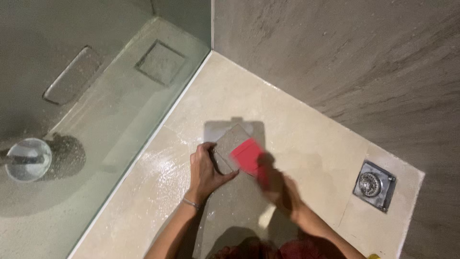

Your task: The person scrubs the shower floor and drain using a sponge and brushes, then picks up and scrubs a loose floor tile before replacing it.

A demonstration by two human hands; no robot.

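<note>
While the left hand (pixel 205 169) grips a square grey tile-like cover (pixel 232 149) by its edge, fingers wrapped around the near side with the thumb across its face, the right hand (pixel 277 184) moves a red cloth or pad (pixel 247 156) over the cover's upper surface. That hand is blurred, so I cannot tell exactly how its fingers lie, though they appear closed on the red piece.

The cover is held tilted just above the beige floor (pixel 306 139), near the middle of the view. Judging by the wet, speckled sheen on the floor at about 8 o'clock from the hands, some washing looks done, and the wiping of the cover seems under way.

A metal floor drain (pixel 374 185) sits at 3 o'clock, well apart. Beyond the glass panel (pixel 120 110) at 10 o'clock lies a square recess (pixel 161 62), and a round glassy fitting (pixel 28 159) shows at 9 o'clock. Both forearms reach up from the bottom edge, a thin bracelet (pixel 190 204) on the left wrist.
</note>
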